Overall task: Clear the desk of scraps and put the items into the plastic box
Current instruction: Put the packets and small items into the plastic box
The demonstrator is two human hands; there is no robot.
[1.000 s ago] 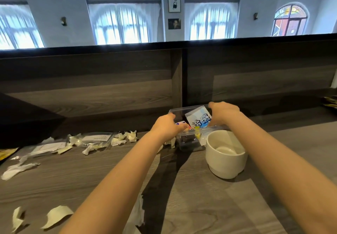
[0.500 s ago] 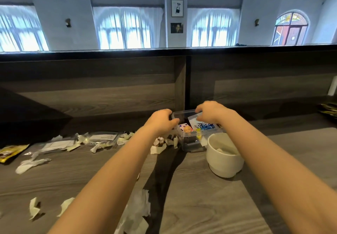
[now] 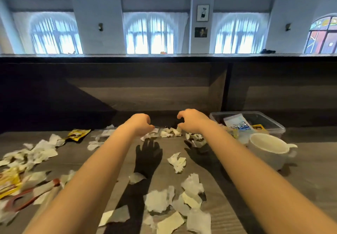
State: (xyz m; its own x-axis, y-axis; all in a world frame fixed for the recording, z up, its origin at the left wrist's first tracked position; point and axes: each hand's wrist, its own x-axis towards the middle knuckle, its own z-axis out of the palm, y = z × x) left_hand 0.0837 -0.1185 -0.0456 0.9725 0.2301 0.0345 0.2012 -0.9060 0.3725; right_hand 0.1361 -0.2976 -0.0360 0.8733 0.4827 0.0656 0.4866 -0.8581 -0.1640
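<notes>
With fingers loosely curled and seemingly empty, the left hand (image 3: 141, 124) and right hand (image 3: 191, 120) hover apart over the scraps (image 3: 169, 132), whose row on the tabletop (image 3: 310, 160) runs sideways, left of the plastic box (image 3: 279, 130), the right hand nearer it.

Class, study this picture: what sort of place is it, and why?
Probably a café or shared hall: a long grey wood-grain desk with a dark partition, tall arched curtained windows and framed pictures.
</notes>
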